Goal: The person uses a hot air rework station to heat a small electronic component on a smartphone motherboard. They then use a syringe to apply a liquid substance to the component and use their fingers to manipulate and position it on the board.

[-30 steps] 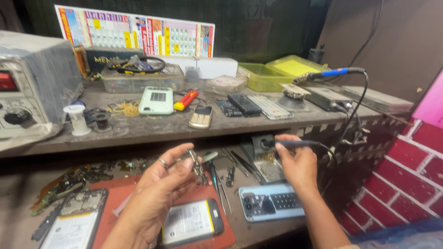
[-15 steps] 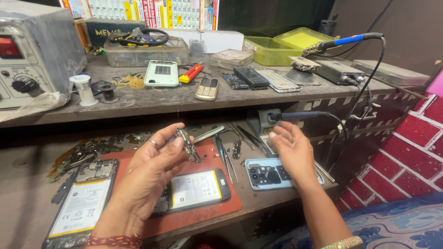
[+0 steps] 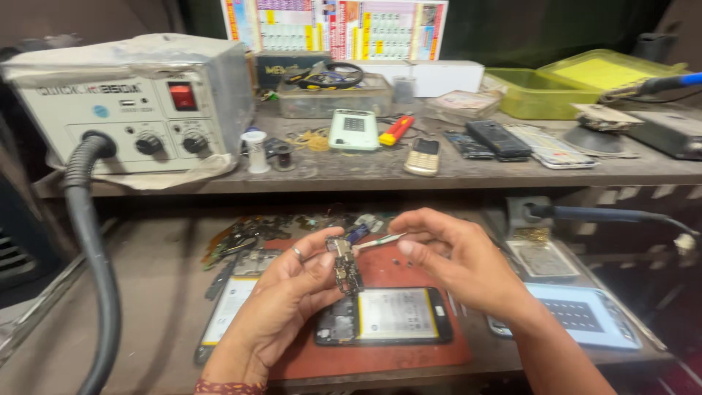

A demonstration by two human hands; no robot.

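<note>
My left hand point(image 3: 287, 292) holds a small dark circuit board point(image 3: 345, 265) upright between thumb and fingers. My right hand point(image 3: 457, 257) grips thin metal tweezers point(image 3: 376, 242) whose tip reaches toward the top of the board. Both hands hover over a red work mat point(image 3: 380, 344). An opened phone point(image 3: 384, 316) lies on the mat with its battery and inner parts exposed, just under the hands.
A second opened phone point(image 3: 228, 307) lies left of the mat, a phone back cover point(image 3: 581, 314) at the right. A hot-air station point(image 3: 131, 110) with a grey hose point(image 3: 95, 249) stands on the upper shelf among phones, a solder spool point(image 3: 254, 150) and green trays point(image 3: 563, 88). A soldering iron handle point(image 3: 592, 213) sits at the right.
My right hand has moved left from the soldering iron area and now holds tweezers at the board. The view has shifted left, bringing the hot-air station into sight.
</note>
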